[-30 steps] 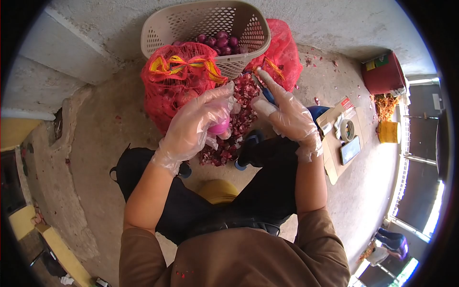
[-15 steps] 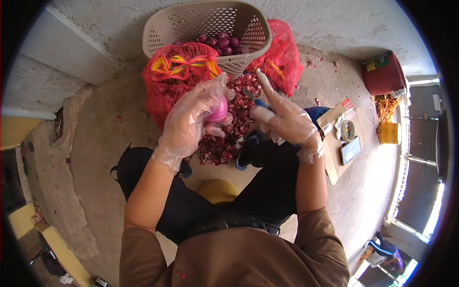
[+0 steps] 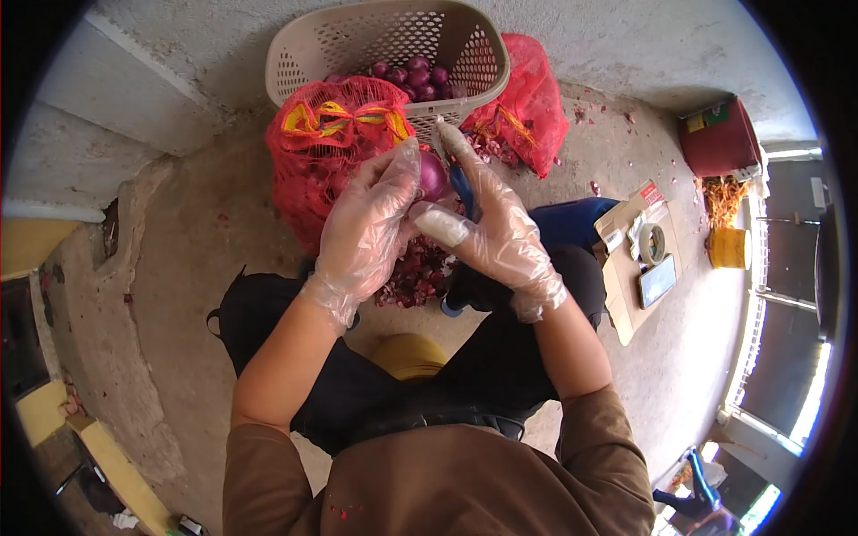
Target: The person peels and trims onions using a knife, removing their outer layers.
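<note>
My left hand (image 3: 365,228), in a clear plastic glove, is closed around a purple-red onion (image 3: 433,177). Close against it on the right is my right hand (image 3: 496,228), also gloved, with a white wrapping on the thumb. Its fingers hold a small knife by the blue handle (image 3: 461,189); the blade is mostly hidden behind the hand and onion. Below both hands, a heap of red onion skins (image 3: 416,272) lies on the floor. A red mesh bag (image 3: 304,170) with a yellow tie stands just beyond my left hand.
A beige perforated basket (image 3: 295,71) holding several onions stands against the wall. A second red mesh bag (image 3: 536,107) leans beside it. To the right, cardboard (image 3: 623,308) carries a tape roll (image 3: 651,243) and a phone (image 3: 657,281). A dark red bucket (image 3: 718,138) is farther right.
Both hands have come together. My right hand moved left with the knife, up to the onion. My left hand shifted slightly right, and the onion now shows higher between the fingers.
</note>
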Available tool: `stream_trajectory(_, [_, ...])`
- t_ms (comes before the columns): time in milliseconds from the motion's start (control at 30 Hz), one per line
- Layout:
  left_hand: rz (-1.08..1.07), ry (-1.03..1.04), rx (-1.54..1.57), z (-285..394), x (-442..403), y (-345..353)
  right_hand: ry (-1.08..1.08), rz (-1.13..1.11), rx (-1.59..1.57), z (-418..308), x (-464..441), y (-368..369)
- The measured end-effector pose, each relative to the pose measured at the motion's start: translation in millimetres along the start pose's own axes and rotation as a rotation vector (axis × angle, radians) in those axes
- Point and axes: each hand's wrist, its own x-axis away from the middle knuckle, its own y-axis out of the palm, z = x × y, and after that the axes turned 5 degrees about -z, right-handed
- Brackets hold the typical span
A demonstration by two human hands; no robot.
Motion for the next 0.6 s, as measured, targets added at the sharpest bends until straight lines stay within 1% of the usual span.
stream_trajectory(33, [-0.036, 0.007, 0.006, -1, -2, -2, -0.003, 0.012, -0.012, 2, 0, 3])
stream_trajectory(67, [-0.006, 0.008, 0.009, -3, 0, -3, -0.007, 0.024, -0.023, 3, -1, 6])
stream_trajectory(167, [0.064, 0.024, 0.004, -1, 3, 8, 0.011, 0.07, -0.186, 9, -5, 11])
stream_trajectory(233, [0.086, 0.05, -0.018, -6, 3, 4, 0.185, 0.034, -0.383, -9, -6, 5])
stream_trajectory(300, [0.082, 0.099, -0.295, -2, 7, 8, 0.381, -0.024, -0.468, -26, -7, -9])
stream_trajectory(333, [0.079, 0.122, -0.432, 2, 9, 11, 0.355, 0.008, -0.491, -23, -8, -8])
stream_trajectory(400, [0.049, 0.107, -0.52, 13, 7, 20, 0.304, 0.07, -0.536, -12, -13, -6])
stream_trajectory(433, [0.037, 0.101, -0.566, 18, 6, 22, 0.376, 0.054, -0.517, -18, -15, -12])
stream_trajectory(467, [0.052, 0.118, -0.721, 23, 5, 18, 0.327, 0.097, -0.528, -5, -19, -10])
stream_trajectory(533, [0.076, 0.148, -1.029, 37, 6, 5, 0.408, 0.095, -0.451, -9, -35, -22])
stream_trajectory(567, [0.101, 0.252, -1.086, 41, 6, 0, 0.335, 0.099, -0.402, 9, -50, -26])
stream_trajectory(600, [0.128, 0.207, -1.066, 48, 6, -6, 0.282, 0.107, -0.425, 22, -66, -34])
